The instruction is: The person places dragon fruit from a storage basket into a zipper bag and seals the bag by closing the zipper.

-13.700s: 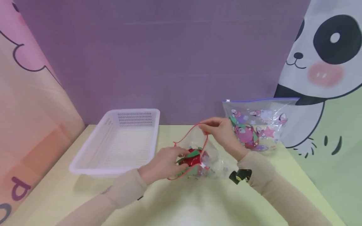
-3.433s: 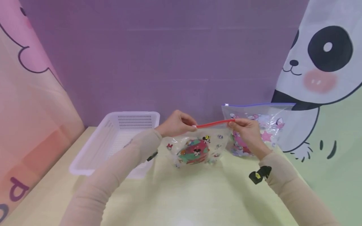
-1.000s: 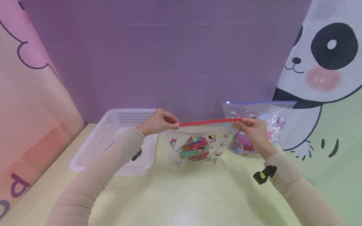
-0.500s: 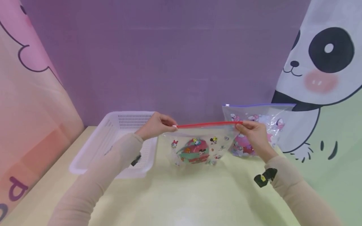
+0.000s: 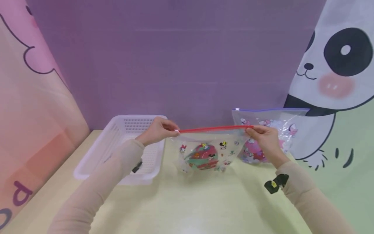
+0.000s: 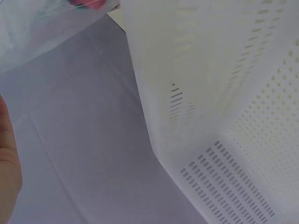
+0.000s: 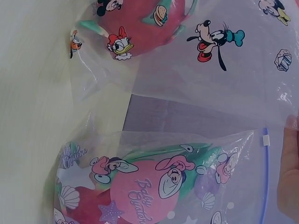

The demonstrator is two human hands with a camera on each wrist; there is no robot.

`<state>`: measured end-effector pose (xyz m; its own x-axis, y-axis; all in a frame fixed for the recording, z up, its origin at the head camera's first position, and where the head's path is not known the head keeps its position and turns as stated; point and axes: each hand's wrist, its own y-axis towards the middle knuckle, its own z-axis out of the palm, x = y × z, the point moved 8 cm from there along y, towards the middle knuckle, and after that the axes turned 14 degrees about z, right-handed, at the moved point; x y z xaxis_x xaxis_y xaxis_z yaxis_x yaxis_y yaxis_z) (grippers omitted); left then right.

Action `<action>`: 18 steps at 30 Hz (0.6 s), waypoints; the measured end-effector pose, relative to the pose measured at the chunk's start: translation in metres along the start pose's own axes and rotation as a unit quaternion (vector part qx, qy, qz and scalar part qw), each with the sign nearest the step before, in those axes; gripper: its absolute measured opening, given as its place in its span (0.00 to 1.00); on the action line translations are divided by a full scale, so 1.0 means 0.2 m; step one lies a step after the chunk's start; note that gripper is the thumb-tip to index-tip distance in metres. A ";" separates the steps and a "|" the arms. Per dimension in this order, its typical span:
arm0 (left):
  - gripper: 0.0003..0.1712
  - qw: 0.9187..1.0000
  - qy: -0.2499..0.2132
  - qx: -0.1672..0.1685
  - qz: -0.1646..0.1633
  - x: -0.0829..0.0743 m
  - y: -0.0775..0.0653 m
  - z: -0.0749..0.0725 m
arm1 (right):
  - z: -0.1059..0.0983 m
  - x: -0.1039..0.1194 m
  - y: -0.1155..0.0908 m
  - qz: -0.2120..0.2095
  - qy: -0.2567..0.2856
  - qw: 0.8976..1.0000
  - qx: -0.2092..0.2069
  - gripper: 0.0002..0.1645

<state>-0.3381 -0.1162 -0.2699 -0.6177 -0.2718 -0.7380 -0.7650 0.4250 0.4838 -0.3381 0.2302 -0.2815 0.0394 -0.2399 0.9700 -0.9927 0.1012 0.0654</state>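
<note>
A clear zip bag [image 5: 187,139] printed with cartoon figures hangs stretched between both hands, low over the table. Its red zip strip [image 5: 214,128] runs almost level. Inside shows a rounded red and green object [image 5: 205,157]; its kind is unclear through the print. At the strip's left end, by a small white slider [image 5: 177,131], the left hand [image 5: 157,130] pinches the bag. The right hand [image 5: 265,138] pinches the other end between thumb and fingers. In the right wrist view the printed bag [image 7: 215,84] fills the top; fingertips there are out of sight.
A white perforated plastic basket [image 5: 137,117] stands at the left, under the left forearm. Behind the right hand, a second clear bag [image 5: 271,114] with a purple zip [image 7: 264,182] stands upright, holding something red and green. A purple backdrop [image 5: 187,65] closes off the table's rear.
The bag first gaped while the left hand held the red and green object at its mouth. Later both hands pinched the strip, and the left hand slid leftward along it to the end.
</note>
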 end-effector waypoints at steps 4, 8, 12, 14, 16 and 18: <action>0.10 1.000 0.003 0.003 0.000 0.01 -0.02 -0.03 | 0.00 0.01 0.00 -0.001 0.026 1.000 0.007 0.06; 0.10 1.000 0.021 -0.002 0.011 0.01 -0.01 -0.08 | 0.01 0.03 0.01 0.002 0.052 0.999 0.014 0.07; 0.10 0.999 0.045 -0.015 0.010 0.01 0.01 -0.14 | 0.05 0.06 0.04 0.004 0.081 0.996 0.040 0.04; 0.11 0.998 0.055 -0.021 0.006 0.01 0.02 -0.16 | 0.06 0.06 0.07 0.001 0.073 0.996 0.042 0.07; 0.11 0.998 0.061 -0.036 0.004 0.01 0.04 -0.17 | 0.06 0.01 0.14 -0.007 0.086 0.995 0.049 0.12; 0.12 0.996 0.070 -0.052 0.009 0.02 0.06 -0.18 | 0.05 -0.05 0.23 -0.012 0.114 0.992 0.054 0.15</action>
<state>-0.3567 -0.1438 -0.2494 -0.6454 -0.3862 -0.6590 -0.7637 0.3407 0.5483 -0.3858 0.2271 -0.2901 0.0750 -0.0150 0.9971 -0.9971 -0.0094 0.0749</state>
